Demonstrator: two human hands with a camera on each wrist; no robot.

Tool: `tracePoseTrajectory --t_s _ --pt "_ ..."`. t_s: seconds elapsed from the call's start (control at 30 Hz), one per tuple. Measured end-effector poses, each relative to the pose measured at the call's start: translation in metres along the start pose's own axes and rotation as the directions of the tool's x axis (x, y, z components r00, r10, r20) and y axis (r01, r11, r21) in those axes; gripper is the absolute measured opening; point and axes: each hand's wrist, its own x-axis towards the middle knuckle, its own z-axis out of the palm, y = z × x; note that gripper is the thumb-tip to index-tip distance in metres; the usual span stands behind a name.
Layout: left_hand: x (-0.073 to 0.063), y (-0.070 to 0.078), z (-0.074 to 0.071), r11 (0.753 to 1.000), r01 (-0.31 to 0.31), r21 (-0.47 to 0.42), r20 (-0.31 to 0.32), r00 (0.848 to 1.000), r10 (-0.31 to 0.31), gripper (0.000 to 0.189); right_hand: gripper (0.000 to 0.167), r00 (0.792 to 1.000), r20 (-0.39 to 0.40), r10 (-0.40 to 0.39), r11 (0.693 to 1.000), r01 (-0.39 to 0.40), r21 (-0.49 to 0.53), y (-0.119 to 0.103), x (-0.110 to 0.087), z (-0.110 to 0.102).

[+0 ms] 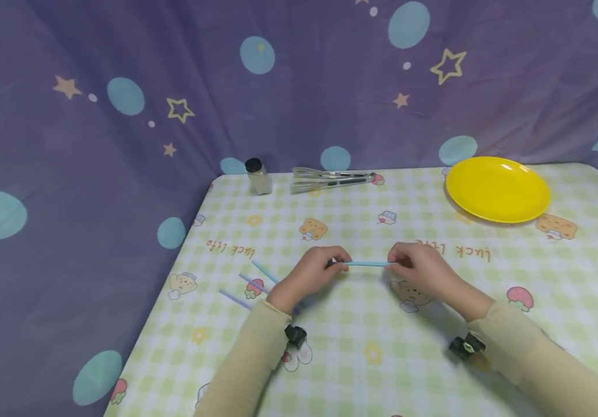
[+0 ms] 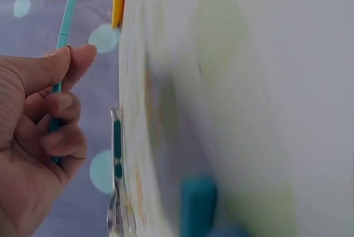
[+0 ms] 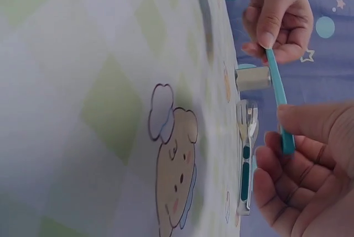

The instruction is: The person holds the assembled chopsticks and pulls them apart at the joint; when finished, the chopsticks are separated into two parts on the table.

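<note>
1. Blue stick [image 1: 369, 264]: above the desk's [image 1: 419, 376] middle, long axis left–right, nearly level.
2. Left hand [image 1: 317, 269] and right hand [image 1: 426, 271] pinch its two ends, fingers curled.
3. Three loose sticks [image 1: 254, 283] slant at left, near ends hidden behind the left arm [image 1: 254, 353].
4. Far side: jar [image 1: 260, 179] left, tongs [image 1: 336, 183] middle, yellow plate [image 1: 497, 190] right.
</note>
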Motion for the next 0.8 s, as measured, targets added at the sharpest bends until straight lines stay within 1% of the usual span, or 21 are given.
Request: tracePoseTrajectory --t_s 0.13,0.23,0.33,0.43,0.53,0.67,0.8 --pt "0.007 0.007 0.009 0.999 -0.032 -0.031 0.007 0.999 0.032 0.008 0.004 0.997 -0.014 -0.079 0.997 0.079 -0.004 0.001 -0.004 0.001" --pt "0.012 0.013 0.015 0.997 -0.055 -0.048 0.007 0.998 0.055 0.01 0.007 0.991 -0.028 -0.133 0.991 0.132 -0.014 0.001 -0.006 0.001" --pt "0.016 0.017 0.02 0.996 -0.074 -0.059 0.002 0.997 0.075 0.012 0.009 0.989 -0.032 -0.143 0.99 0.143 -0.009 0.003 -0.007 0.001" --pt "0.019 0.02 0.025 0.994 -0.093 -0.062 -0.004 0.996 0.093 0.014 0.01 0.988 -0.026 -0.151 0.988 0.151 0.018 0.005 -0.008 -0.001" --pt "0.021 0.022 0.03 0.992 -0.107 -0.063 -0.013 0.994 0.106 0.015 0.011 0.984 -0.031 -0.176 0.984 0.177 0.025 0.009 -0.008 -0.003" --pt "0.024 0.023 0.035 0.99 -0.107 -0.09 -0.02 0.994 0.106 0.016 0.014 0.977 -0.052 -0.207 0.978 0.209 0.023 0.016 -0.01 -0.004" --pt "0.025 0.024 0.037 0.986 -0.106 -0.127 -0.006 0.994 0.107 0.017 0.014 0.974 -0.049 -0.221 0.974 0.223 0.047 0.019 -0.012 -0.008"
